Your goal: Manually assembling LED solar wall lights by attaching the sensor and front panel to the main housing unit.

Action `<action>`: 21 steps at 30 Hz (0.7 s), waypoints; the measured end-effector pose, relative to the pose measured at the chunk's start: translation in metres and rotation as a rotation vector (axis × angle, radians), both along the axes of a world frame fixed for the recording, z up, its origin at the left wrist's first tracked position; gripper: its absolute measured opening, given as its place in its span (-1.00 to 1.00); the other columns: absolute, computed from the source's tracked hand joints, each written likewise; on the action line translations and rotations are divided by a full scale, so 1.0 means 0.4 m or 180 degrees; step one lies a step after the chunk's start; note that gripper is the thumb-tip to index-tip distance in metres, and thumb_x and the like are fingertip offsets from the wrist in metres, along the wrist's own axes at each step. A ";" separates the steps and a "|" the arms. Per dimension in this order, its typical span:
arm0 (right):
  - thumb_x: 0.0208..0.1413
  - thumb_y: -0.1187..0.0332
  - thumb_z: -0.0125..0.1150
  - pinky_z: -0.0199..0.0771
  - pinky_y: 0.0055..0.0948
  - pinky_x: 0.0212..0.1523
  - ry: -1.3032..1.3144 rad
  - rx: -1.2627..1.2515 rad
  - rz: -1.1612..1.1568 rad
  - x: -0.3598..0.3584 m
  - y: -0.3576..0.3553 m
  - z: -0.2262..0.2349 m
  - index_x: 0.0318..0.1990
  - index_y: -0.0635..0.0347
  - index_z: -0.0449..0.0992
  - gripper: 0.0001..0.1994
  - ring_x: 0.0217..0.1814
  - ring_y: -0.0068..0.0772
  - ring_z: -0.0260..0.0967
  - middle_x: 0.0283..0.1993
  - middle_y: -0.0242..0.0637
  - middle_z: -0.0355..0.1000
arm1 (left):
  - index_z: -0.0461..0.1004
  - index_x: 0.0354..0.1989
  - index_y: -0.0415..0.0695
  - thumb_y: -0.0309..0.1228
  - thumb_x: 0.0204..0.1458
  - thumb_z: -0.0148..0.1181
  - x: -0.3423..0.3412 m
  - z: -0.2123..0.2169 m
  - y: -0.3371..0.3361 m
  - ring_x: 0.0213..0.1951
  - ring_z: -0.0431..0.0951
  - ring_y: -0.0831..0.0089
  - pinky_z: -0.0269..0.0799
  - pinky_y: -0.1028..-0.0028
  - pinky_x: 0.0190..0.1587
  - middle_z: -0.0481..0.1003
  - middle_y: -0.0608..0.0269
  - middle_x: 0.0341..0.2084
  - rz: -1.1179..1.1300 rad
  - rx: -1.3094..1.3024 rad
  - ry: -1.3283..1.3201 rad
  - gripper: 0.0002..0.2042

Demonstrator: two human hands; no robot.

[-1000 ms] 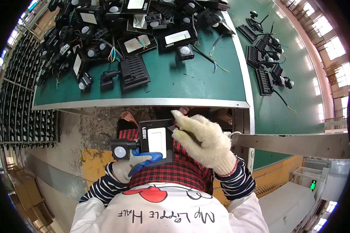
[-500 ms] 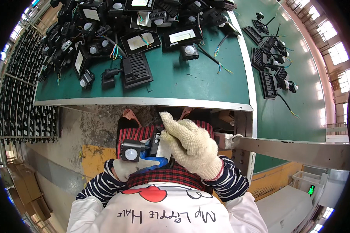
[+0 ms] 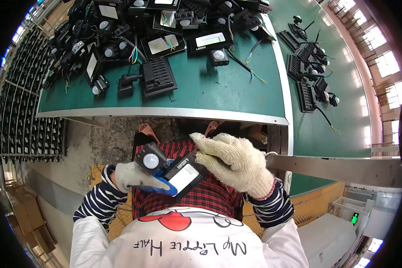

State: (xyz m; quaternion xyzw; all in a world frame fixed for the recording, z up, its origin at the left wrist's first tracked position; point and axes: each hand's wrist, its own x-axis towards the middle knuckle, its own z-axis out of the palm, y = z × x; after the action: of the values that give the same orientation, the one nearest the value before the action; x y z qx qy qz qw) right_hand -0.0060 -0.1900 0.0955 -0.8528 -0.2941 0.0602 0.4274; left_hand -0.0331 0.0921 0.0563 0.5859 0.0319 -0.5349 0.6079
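My left hand (image 3: 140,177), in a grey and blue coated glove, grips a black floodlight (image 3: 183,177) over my lap. The lamp's pale front panel faces up, and its motion sensor (image 3: 150,161) with a white dome sticks out beside the glove. My right hand (image 3: 239,161) wears a cream knitted glove. Its fingers are stretched out and its thumb lies by the lamp's far right corner; whether it touches the lamp I cannot tell. The lamp's underside is hidden.
A green table (image 3: 219,96) with a pale metal edge stands in front of me, heaped with black sensor floodlights (image 3: 158,76) and loose wires. More lamps (image 3: 306,96) lie on a second green table at right. A rack (image 3: 29,96) stands at left, cardboard boxes (image 3: 26,207) below it.
The floodlight has turned in my left hand, so its front panel now shows more fully. My right hand has shifted right and slightly away from my body.
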 end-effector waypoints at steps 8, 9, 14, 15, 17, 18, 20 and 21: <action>0.17 0.06 0.15 0.57 -0.27 -0.32 -0.0307 -0.1385 0.1370 0.019 0.045 0.077 0.11 -0.03 0.36 -0.60 -0.28 -0.06 0.52 -0.30 -0.26 0.47 | 0.51 0.08 -0.09 -0.22 0.00 0.42 0.068 0.018 0.025 -0.15 0.49 0.50 0.41 0.48 -0.01 0.57 0.28 -0.19 -0.1546 -0.0062 -0.1747 -0.53; 0.12 0.07 0.23 0.57 -0.33 -0.23 0.0200 -0.0666 0.0845 0.024 0.037 0.071 0.16 0.00 0.36 -0.51 -0.16 -0.09 0.53 -0.21 -0.23 0.50 | 0.41 0.18 -0.12 -0.23 -0.06 0.47 0.092 0.062 0.009 -0.14 0.47 0.65 0.39 0.57 -0.02 0.56 0.31 -0.06 -0.1883 0.0485 -0.1408 -0.39; -0.12 0.19 0.54 0.27 -0.43 0.26 0.1975 0.0613 -0.0088 -0.025 0.051 -0.023 0.36 0.28 0.20 -0.11 0.22 -0.45 0.31 0.16 -0.11 0.43 | 0.32 0.23 -0.28 -0.26 0.08 0.31 0.105 0.130 -0.014 0.01 0.49 0.51 0.43 0.49 0.05 0.51 0.13 0.01 -0.0320 0.0098 -0.0336 -0.42; -0.12 0.17 0.55 0.23 -0.38 0.29 0.2325 0.1239 -0.0111 -0.030 0.052 -0.032 0.38 0.31 0.14 -0.06 0.25 -0.41 0.28 0.18 -0.12 0.40 | 0.32 0.24 -0.23 -0.15 0.13 0.23 0.097 0.097 0.004 0.00 0.48 0.51 0.40 0.50 0.07 0.51 0.17 0.01 0.0105 -0.0355 -0.0346 -0.43; 0.02 0.28 0.37 0.38 -0.56 -0.27 0.2813 0.1987 -0.0572 -0.029 0.063 -0.024 0.36 0.35 0.17 -0.23 -0.29 -0.58 0.35 -0.11 -0.24 0.43 | 0.30 0.26 -0.21 0.02 0.23 0.02 0.076 0.057 0.010 -0.03 0.55 0.41 0.49 0.49 -0.05 0.49 0.11 0.05 0.1107 -0.1347 -0.0378 -0.40; 0.07 0.31 0.30 0.29 -0.66 -0.58 0.3052 0.2273 -0.0882 -0.022 0.067 -0.008 0.36 0.34 0.17 -0.29 -0.56 -0.71 0.26 -0.27 -0.33 0.42 | 0.26 0.29 -0.16 0.07 0.24 -0.09 0.100 0.040 0.010 -0.16 0.63 0.32 0.57 0.47 -0.31 0.50 0.03 0.05 0.1160 -0.2384 0.0480 -0.38; 0.11 0.41 0.19 0.27 -0.70 -0.64 0.3098 0.3151 -0.1147 -0.020 0.071 -0.006 0.33 0.36 0.19 -0.38 -0.62 -0.71 0.24 -0.31 -0.32 0.42 | 0.23 0.33 -0.11 0.06 0.27 -0.17 0.093 0.023 -0.010 -0.28 0.66 0.29 0.56 0.46 -0.49 0.53 -0.01 0.00 0.1952 -0.2754 0.0586 -0.40; 0.12 0.43 0.19 0.26 -0.71 -0.65 0.2878 0.3394 -0.1235 -0.019 0.077 -0.016 0.34 0.34 0.19 -0.39 -0.61 -0.72 0.25 -0.29 -0.32 0.43 | 0.16 0.37 -0.06 0.01 0.29 -0.19 0.104 -0.018 -0.036 -0.32 0.66 0.25 0.54 0.47 -0.54 0.54 0.00 -0.02 0.1665 -0.3954 0.0773 -0.43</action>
State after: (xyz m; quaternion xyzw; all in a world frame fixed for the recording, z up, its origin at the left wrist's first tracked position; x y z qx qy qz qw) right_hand -0.0137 -0.1592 0.0890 -0.4569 0.0787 0.1784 0.8679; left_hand 0.0085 0.0776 0.0492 0.0374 -0.0725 -0.3514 0.9327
